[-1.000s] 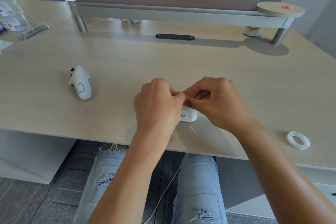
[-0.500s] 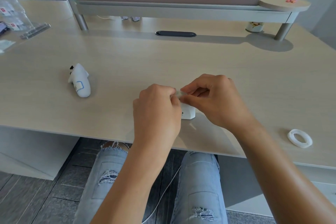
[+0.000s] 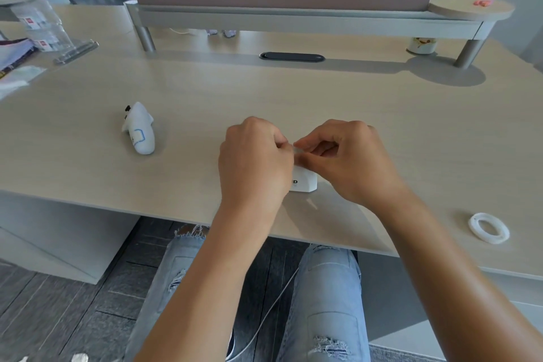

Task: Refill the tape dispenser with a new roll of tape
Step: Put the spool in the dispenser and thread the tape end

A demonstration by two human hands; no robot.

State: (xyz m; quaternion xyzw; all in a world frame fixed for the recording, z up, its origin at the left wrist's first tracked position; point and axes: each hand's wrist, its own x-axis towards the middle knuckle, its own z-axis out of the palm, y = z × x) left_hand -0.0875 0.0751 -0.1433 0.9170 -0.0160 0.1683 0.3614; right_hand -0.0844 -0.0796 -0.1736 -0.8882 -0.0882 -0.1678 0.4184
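Seen from the head camera, a person sits at a pale wooden desk (image 3: 382, 114), knees in torn light jeans below its front edge. Both hands meet over a small white tape dispenser (image 3: 305, 182) standing on the desk near that edge. The left hand (image 3: 254, 161) is curled closed and covers the dispenser's left part. The right hand (image 3: 349, 161) is also curled, thumb and forefinger pinched at a thin clear strip of tape (image 3: 297, 150) between the two hands, just above the dispenser. Whether the left hand grips the dispenser or the strip cannot be told. A white ring-shaped tape core (image 3: 488, 228) lies well apart to the right, near the desk's edge. A white handheld controller (image 3: 139, 129) lies well apart to the left.
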